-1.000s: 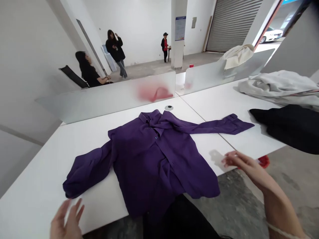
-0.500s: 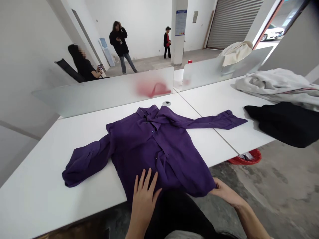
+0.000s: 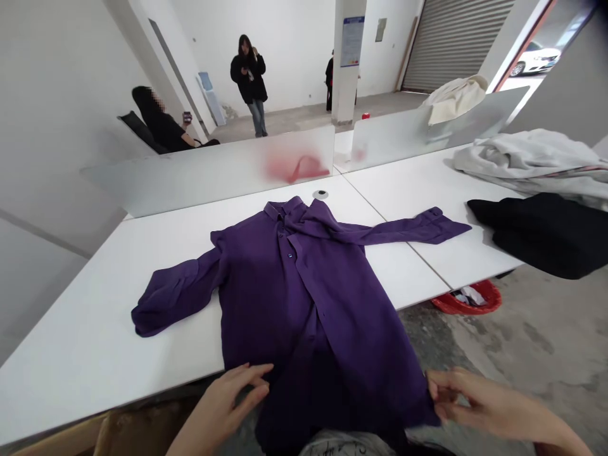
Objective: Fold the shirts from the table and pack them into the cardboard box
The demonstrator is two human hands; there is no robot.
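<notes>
Head view: purple button-front cloth shirt [image 3: 266,304] pinched low by right hand [image 3: 482,405]; left hand [image 3: 230,392] held loosely unclenched; straightening judged underway, left-side grip called for.

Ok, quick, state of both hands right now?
Left hand: open, fingertips over the purple shirt, contact unclear.
Right hand: closed, pinching the shirt's lower corner.

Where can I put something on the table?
On the white table: left of the purple shirt, or between the sleeve stretched right and the frosted divider. The middle is crowded by the shirt, the far right by black cloth and pale cloth.
</notes>
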